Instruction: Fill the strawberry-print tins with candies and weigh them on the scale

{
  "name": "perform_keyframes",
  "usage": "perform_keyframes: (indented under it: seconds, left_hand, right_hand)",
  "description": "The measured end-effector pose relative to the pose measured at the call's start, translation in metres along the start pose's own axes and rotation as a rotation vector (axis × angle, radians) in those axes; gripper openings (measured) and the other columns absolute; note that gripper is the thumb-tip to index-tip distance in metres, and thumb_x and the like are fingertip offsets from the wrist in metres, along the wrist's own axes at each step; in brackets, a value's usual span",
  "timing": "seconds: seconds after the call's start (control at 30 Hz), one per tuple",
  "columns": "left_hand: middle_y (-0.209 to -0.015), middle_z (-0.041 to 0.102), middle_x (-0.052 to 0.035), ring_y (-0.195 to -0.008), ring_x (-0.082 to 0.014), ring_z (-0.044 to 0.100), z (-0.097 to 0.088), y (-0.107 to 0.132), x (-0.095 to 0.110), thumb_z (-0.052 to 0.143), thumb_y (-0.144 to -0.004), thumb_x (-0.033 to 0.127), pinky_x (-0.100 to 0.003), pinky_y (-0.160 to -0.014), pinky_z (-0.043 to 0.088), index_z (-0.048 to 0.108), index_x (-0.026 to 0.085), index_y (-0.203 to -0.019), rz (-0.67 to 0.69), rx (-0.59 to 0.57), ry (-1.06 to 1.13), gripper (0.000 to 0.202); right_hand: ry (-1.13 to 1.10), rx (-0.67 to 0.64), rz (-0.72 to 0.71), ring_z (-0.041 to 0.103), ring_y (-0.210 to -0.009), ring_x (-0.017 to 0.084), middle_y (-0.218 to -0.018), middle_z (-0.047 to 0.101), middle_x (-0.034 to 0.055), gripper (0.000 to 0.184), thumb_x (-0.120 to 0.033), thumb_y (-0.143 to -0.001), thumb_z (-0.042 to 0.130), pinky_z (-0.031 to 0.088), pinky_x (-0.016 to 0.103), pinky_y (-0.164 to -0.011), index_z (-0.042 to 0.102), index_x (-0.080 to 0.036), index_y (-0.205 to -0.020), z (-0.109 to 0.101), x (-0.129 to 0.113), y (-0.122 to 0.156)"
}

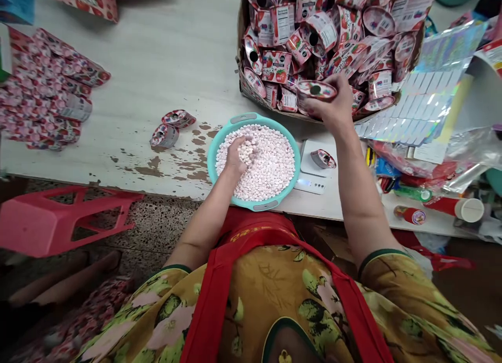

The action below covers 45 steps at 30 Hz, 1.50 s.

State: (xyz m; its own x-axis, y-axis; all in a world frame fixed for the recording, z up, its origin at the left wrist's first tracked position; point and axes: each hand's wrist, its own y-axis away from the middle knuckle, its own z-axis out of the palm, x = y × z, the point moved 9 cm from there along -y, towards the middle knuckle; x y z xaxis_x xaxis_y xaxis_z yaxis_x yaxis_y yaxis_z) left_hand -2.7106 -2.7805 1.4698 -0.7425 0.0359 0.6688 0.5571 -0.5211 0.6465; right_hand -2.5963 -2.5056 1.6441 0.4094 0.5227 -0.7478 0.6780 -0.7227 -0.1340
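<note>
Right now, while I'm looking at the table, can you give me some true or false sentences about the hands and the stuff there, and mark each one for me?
1. The left hand is in the bowl. True.
2. The bowl is black. False: it is blue-green.
3. The right hand holds a strawberry packet. True.
4. The bowl is full of water. False: it holds lots of small pale pieces.
5. Another packet is on the scale. True.
6. Both hands are empty. False: the left cups some pale pieces and the right has its packet.
</note>
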Motion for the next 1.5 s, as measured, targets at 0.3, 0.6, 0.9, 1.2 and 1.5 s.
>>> perform_keyframes:
  seconds: [0.3,0.6,0.9,1.2,1.5]
  left_hand:
    - [-0.063,0.051,-0.0010,-0.049,-0.0094,0.051,0.039,0.039,0.043,0.063,-0.089,0.056,-0.022,-0.043,0.038,0.055,0.019,-0.074,0.013,-0.108,0.151,0.041]
    - [-0.069,0.052,0.0025,-0.057,-0.0079,0.052,0.057,0.059,0.062,0.077,-0.079,0.047,-0.022,-0.054,0.045,0.051,0.019,-0.070,0.323,0.016,0.069,0.039]
    - [-0.062,0.050,0.0022,-0.054,-0.0088,0.048,0.048,0.039,0.070,0.071,-0.087,0.044,-0.023,-0.054,0.041,0.049,0.019,-0.063,0.395,0.033,0.045,0.041]
    - [-0.060,0.050,0.0034,-0.057,-0.0088,0.050,0.044,0.040,0.070,0.072,-0.086,0.047,-0.024,-0.063,0.046,0.047,0.019,-0.062,0.409,0.065,0.020,0.044]
    - [-0.061,0.050,0.0055,-0.053,-0.0069,0.049,0.042,0.033,0.065,0.073,-0.086,0.050,-0.022,-0.057,0.041,0.052,0.020,-0.075,0.367,0.125,0.042,0.039]
  right_hand:
    - [-0.391,-0.139,0.340,0.069,-0.103,0.026,-0.111,0.073,0.0042,0.048,-0.046,-0.069,0.080,0.054,0.042,-0.094,0.067,-0.023,-0.110,0.074,-0.031,0.164]
    - [-0.208,-0.204,0.255,0.069,-0.106,0.028,-0.113,0.074,0.0060,0.037,-0.028,-0.071,0.072,0.052,0.044,-0.097,0.067,-0.023,-0.107,0.123,-0.055,0.149]
    - [-0.200,-0.270,0.315,0.069,-0.089,0.026,-0.097,0.076,0.0020,0.037,-0.032,-0.065,0.073,0.054,0.040,-0.085,0.068,-0.022,-0.100,0.138,-0.048,0.143]
    - [-0.085,-0.212,0.241,0.065,-0.091,0.026,-0.098,0.072,0.0045,0.030,-0.031,-0.067,0.072,0.051,0.040,-0.084,0.065,-0.023,-0.095,0.136,-0.059,0.139]
    - [-0.021,-0.248,0.217,0.063,-0.094,0.028,-0.100,0.070,0.0066,0.028,-0.027,-0.068,0.071,0.050,0.042,-0.085,0.063,-0.023,-0.094,0.138,-0.060,0.133]
